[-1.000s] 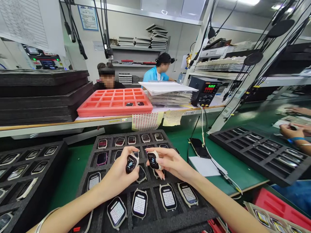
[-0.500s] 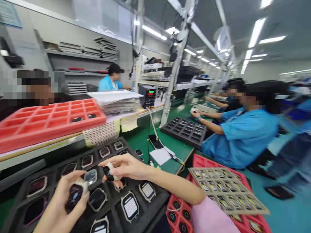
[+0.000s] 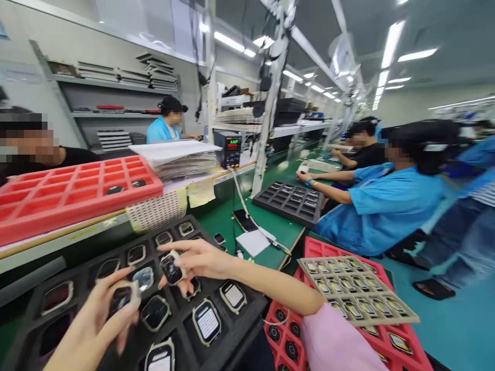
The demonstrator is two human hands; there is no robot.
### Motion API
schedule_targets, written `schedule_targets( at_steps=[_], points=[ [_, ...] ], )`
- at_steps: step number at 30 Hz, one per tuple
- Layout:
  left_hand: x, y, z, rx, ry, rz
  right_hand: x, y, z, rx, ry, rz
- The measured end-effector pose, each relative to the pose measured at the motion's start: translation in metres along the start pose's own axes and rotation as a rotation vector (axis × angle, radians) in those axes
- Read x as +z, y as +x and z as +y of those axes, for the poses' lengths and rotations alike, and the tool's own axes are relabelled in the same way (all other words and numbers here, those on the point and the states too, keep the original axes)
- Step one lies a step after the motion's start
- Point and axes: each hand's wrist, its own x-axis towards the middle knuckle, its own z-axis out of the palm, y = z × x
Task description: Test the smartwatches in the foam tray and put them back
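Green bench [image 3: 278, 226] runs down a factory line. A foam tray [image 3: 251, 312] of watches lies at its near edge, a red tray [image 3: 77, 190] sits on the shelf behind, and a power supply [image 3: 232, 148] stands further right. A co-worker [image 3: 386, 206] in blue sits at the next station, hands at a separate tray.

Change noted: a second ago both hands held their watches side by side, level, over the middle of the foam tray. The view has since swung right and the hands have parted. Over the last half second little else has altered. Both watches remain in hand, and neither is in a pocket.

Left hand [image 3: 96, 319]: low at the near left of the foam tray, fingers curled closed around the left watch [image 3: 121, 298]. The dark screen faces up toward the camera. The hand is blurred, so the long axis cannot be told.

Right hand [image 3: 201, 260]: above the tray's middle rows, with the right watch [image 3: 171, 269] pinched by its edges between thumb and fingers and the index finger stretched out to the left. Its screen is dark and faces up. Its long axis runs from far left to near right, tilted slightly toward the person.

Lit watches fill the pockets directly below and nearer
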Motion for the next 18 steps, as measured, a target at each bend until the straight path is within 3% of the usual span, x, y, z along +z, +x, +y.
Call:
schedule_targets(
  at_steps=[3,7,11,18],
  points=[
    [0.01,0.001,0.018,-0.148,-0.313,-0.046,0.001,0.005,0.001,0.023,0.015,0.044],
    [0.007,0.008,0.026,-0.206,-0.463,-0.097,0.003,0.007,-0.002,0.045,-0.125,0.103],
    [0.002,0.009,0.028,-0.141,-0.496,-0.159,0.004,0.008,-0.005,0.042,-0.309,0.189],
    [0.003,0.009,0.02,-0.076,-0.396,-0.217,0.014,0.007,-0.009,0.031,-0.396,0.262]
  ],
)
